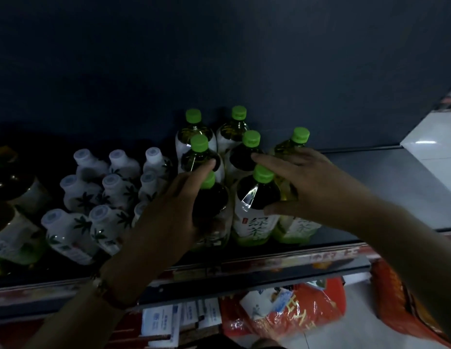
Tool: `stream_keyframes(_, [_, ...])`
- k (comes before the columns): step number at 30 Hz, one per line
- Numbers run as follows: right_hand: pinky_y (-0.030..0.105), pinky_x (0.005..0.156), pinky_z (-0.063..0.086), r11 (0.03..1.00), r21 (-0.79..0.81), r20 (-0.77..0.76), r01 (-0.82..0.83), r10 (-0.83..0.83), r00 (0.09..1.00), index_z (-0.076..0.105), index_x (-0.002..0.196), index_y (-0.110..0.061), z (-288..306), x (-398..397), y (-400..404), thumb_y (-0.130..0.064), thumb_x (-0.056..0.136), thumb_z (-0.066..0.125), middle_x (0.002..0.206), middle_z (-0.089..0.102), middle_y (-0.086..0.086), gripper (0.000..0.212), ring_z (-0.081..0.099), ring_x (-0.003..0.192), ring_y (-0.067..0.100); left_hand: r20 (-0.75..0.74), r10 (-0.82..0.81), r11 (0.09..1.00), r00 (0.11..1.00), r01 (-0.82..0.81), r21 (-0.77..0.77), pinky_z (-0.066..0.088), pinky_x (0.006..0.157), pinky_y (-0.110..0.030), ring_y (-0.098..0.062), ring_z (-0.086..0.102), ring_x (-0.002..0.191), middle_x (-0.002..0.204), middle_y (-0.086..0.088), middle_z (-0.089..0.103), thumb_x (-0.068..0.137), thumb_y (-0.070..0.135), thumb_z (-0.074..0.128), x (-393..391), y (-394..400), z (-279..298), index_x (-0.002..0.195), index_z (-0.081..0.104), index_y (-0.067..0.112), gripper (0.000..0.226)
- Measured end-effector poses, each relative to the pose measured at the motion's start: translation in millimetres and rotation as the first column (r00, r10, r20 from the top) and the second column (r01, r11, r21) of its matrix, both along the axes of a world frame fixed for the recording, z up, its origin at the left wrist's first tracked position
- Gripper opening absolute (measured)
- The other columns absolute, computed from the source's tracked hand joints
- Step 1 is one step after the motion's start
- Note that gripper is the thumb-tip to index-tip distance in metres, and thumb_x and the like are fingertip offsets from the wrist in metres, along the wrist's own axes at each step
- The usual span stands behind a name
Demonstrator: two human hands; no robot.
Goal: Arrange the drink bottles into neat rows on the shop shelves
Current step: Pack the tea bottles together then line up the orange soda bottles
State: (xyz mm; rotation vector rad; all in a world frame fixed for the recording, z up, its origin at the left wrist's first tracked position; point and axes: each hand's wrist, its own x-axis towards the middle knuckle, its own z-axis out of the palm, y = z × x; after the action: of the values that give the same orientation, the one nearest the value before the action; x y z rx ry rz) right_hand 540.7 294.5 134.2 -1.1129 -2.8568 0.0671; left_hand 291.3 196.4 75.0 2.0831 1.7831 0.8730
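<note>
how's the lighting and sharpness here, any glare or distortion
Head view: dim overall, the far-left bottles nearly lost in shadow; a glare streak on the front green tea bottle; the white-capped bottles look soft; the shelf edge bows from the wide-angle lens; the white tiled surface on the right is brightest.

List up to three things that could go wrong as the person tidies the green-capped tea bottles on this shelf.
1. The left hand grips a front bottle near the shelf edge; a slip might drop it.
2. The right hand spans a front green-capped bottle and an offset bottle; pushing could topple either.
3. The left forearm hangs over the white-capped bottles and may knock them.
</note>
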Motion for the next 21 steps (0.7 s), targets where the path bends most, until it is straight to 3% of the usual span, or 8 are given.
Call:
stream_keyframes(1, [0.039, 0.114, 0.03, 0.998, -0.007, -0.084, 0.061, -0.061, 0.995, 0.026, 0.15, -0.035, 0.0, 9.2, 0.6, -0.077, 0.077, 0.046, 0.148, 0.043, -0.003, 0.087, 0.041, 0.134, 0.02, -0.016, -0.005, 1.0, 1.0, 0.005, 0.026, 0.032, 0.096, -0.02, 0.013, 0.02, 0.124, 0.15, 0.021, 0.025, 0.08, 0.045, 0.076, 4.5, -2.8, 0.0, 0.151, 0.002, 0.053, 0.102])
stream_keyframes(3, [0.036, 0.104, 0.038, 0.959, -0.067, -0.223, 0.276, -0.284, 0.932, 0.036, 0.146, -0.035, -1.4, 27.4, -0.9, -0.079, 0.075, 0.047, 0.144, 0.042, -0.005, 0.084, 0.042, 0.13, 0.022, -0.017, -0.015, 0.996, 1.0, 0.016, 0.087, 0.033, 0.097, -0.022, 0.01, 0.016, 0.13, 0.154, 0.017, 0.017, 0.083, 0.043, 0.069, 16.5, -7.2, -3.3, 0.151, -0.003, 0.052, 0.1])
stream_keyframes(6, [0.03, 0.083, 0.044, 0.879, -0.259, -0.278, 0.4, -0.465, 0.841, 0.044, 0.139, -0.034, -17.1, 45.8, -2.7, -0.058, 0.076, 0.067, 0.128, 0.056, 0.0, 0.071, 0.056, 0.114, 0.024, 0.045, 0.046, 0.996, 0.998, -0.049, 0.079, 0.04, 0.097, -0.025, -0.001, 0.027, 0.135, 0.153, 0.013, 0.018, 0.086, 0.036, 0.069, 32.2, -8.1, -6.3, 0.148, 0.002, 0.056, 0.094])
stream_keyframes(8, [0.033, 0.078, 0.05, 0.892, -0.287, -0.355, 0.348, -0.437, 0.827, 0.045, 0.134, -0.037, -23.1, 50.7, -2.9, -0.049, 0.079, 0.071, 0.115, 0.065, -0.003, 0.062, 0.062, 0.104, 0.021, 0.045, 0.084, 0.995, 0.995, -0.087, 0.059, 0.043, 0.091, -0.025, -0.008, 0.035, 0.131, 0.149, 0.009, 0.025, 0.086, 0.033, 0.07, 35.9, -6.2, -5.7, 0.147, 0.008, 0.056, 0.09])
stream_keyframes(12, [0.029, 0.071, 0.047, 0.917, -0.269, -0.43, 0.293, -0.387, 0.816, 0.044, 0.133, -0.035, -27.9, 55.1, -2.7, -0.047, 0.081, 0.071, 0.109, 0.067, -0.007, 0.06, 0.063, 0.099, 0.017, 0.164, 0.083, 0.996, 0.983, -0.086, 0.009, 0.038, 0.1, -0.025, 0.001, 0.031, 0.134, 0.149, 0.018, 0.027, 0.086, 0.027, 0.071, 39.5, -8.2, -2.5, 0.146, 0.016, 0.058, 0.087])
stream_keyframes(17, [0.034, 0.078, 0.053, 0.951, -0.216, -0.514, 0.22, -0.302, 0.802, 0.035, 0.143, -0.034, -40.1, 59.0, -6.7, -0.052, 0.086, 0.063, 0.115, 0.067, -0.009, 0.066, 0.063, 0.102, 0.015, 0.193, 0.158, 0.987, 0.968, -0.152, -0.047, 0.03, 0.109, -0.029, -0.001, 0.016, 0.145, 0.159, 0.022, 0.01, 0.089, 0.029, 0.068, 58.5, -24.8, -1.0, 0.145, 0.003, 0.064, 0.093])
stream_keyframes(19, [0.034, 0.085, 0.054, 0.932, -0.332, -0.59, 0.143, -0.324, 0.739, 0.038, 0.141, -0.037, -41.9, 68.8, -8.4, -0.054, 0.089, 0.057, 0.116, 0.066, -0.014, 0.058, 0.063, 0.105, 0.008, 0.129, 0.257, 0.966, 0.958, -0.257, -0.013, 0.033, 0.112, -0.032, -0.006, 0.013, 0.149, 0.163, 0.017, 0.003, 0.094, 0.034, 0.062, 70.2, -32.8, -6.5, 0.152, 0.002, 0.055, 0.086])
stream_keyframes(21, [0.029, 0.09, 0.053, 0.855, -0.518, -0.675, -0.008, -0.403, 0.618, 0.047, 0.136, -0.037, -43.5, 84.5, -16.5, -0.048, 0.093, 0.055, 0.116, 0.066, -0.02, 0.045, 0.062, 0.107, -0.001, 0.022, 0.429, 0.901, 0.903, -0.429, 0.06, 0.037, 0.113, -0.042, -0.017, 0.019, 0.15, 0.164, 0.006, 0.006, 0.096, 0.033, 0.059, 87.4, -43.2, -15.7, 0.155, 0.013, 0.045, 0.075])
